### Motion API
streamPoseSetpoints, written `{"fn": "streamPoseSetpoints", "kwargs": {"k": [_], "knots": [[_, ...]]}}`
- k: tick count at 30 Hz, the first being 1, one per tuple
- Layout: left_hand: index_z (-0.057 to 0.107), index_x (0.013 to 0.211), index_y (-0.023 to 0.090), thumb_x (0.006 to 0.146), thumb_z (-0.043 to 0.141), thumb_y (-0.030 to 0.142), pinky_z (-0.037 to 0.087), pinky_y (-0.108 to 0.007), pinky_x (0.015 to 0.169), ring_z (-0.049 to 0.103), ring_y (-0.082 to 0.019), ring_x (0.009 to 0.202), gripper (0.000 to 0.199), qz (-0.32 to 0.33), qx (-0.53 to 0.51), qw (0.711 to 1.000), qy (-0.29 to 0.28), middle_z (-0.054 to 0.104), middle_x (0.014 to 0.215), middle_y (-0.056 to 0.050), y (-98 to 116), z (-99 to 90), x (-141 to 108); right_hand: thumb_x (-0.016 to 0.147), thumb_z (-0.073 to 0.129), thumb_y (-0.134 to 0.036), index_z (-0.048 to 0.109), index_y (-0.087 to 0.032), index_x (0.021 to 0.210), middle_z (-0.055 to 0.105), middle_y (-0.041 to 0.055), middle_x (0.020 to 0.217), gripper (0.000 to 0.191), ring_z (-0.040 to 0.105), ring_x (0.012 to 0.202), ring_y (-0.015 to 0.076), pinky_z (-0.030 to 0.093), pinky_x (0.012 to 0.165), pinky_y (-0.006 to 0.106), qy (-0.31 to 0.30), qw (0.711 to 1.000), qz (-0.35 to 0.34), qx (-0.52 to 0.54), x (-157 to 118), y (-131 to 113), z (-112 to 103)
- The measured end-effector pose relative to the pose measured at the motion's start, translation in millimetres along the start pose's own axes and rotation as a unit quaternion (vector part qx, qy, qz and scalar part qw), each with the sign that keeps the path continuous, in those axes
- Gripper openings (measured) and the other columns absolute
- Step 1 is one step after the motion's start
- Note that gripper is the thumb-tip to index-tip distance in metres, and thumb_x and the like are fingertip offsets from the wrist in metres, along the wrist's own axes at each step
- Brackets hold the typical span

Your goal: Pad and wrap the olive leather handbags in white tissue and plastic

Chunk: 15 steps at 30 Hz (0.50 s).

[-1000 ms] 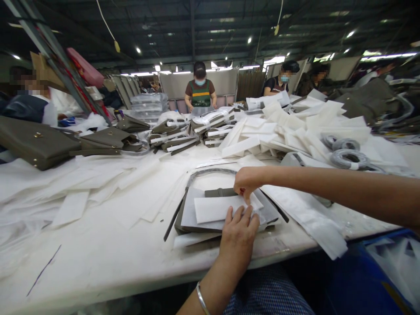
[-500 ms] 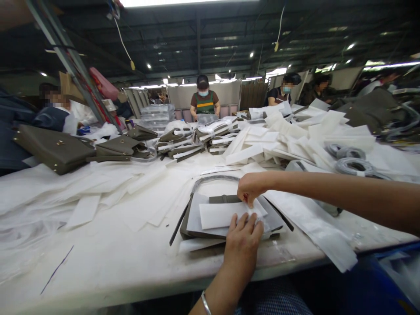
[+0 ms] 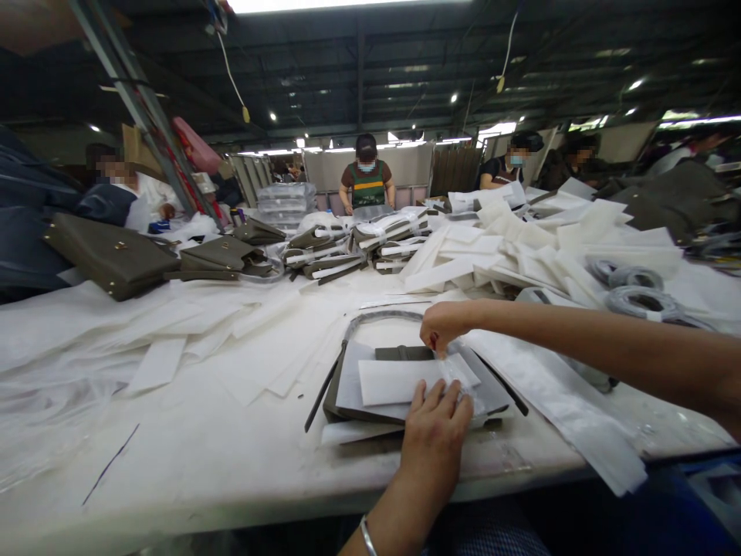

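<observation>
A dark olive handbag (image 3: 331, 403) lies flat on the table in front of me, its wrapped handle (image 3: 385, 316) arching away. Thin white sheet covers it, with a smaller white foam sheet (image 3: 394, 384) on top. My left hand (image 3: 437, 428) rests with spread fingers on the foam's right part. Just beyond, my right hand (image 3: 447, 326) is closed in a pinch at a clear plastic strip (image 3: 448, 369) that runs toward the left fingertips. The pinched end is largely hidden by the fingers. An olive strap tab (image 3: 404, 353) shows above the foam.
White sheets (image 3: 197, 316) spread over the left, and a heap of foam pieces (image 3: 509, 247) lies at the right. Several wrapped bags (image 3: 324, 251) stack behind. Grey tubing coils (image 3: 642, 303) sit far right. A masked co-worker (image 3: 367, 181) stands across the table.
The whole view has shifted slightly, so things sit a little further right. Both hands keep nearly the same places on the handbag; the right pinch is slightly nearer the strap tab.
</observation>
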<state>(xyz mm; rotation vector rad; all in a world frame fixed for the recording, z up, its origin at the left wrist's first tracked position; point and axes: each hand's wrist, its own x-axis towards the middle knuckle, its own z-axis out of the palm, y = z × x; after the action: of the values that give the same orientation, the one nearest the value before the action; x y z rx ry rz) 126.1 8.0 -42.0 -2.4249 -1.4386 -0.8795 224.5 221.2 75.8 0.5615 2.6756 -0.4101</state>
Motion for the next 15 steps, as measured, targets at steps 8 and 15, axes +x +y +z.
{"fn": "streamPoseSetpoints", "kwargs": {"k": [8,15], "knots": [[0.066,0.117,0.025,0.101,0.045,0.027,0.050,-0.047,0.106,0.062,-0.023,0.121,0.027,-0.001,-0.001,1.000,0.025,0.065,0.133,-0.002,0,2.7,0,0.066,0.072,-0.066,0.071,-0.015,0.081,0.070,0.0025,0.073,0.053,0.062,0.069,0.0156,0.046,0.066,0.025,0.068,0.975,0.004,0.211,-5,37,44],[0.065,0.119,0.026,0.101,0.044,0.027,0.050,-0.047,0.106,0.062,-0.022,0.121,0.027,-0.001,0.006,1.000,0.027,0.064,0.134,-0.001,0,5.3,0,0.059,0.079,-0.063,0.066,-0.015,0.086,0.063,-0.0011,0.069,0.056,0.056,0.065,0.0130,0.045,0.064,0.025,0.116,0.950,0.003,0.290,2,50,69]]}}
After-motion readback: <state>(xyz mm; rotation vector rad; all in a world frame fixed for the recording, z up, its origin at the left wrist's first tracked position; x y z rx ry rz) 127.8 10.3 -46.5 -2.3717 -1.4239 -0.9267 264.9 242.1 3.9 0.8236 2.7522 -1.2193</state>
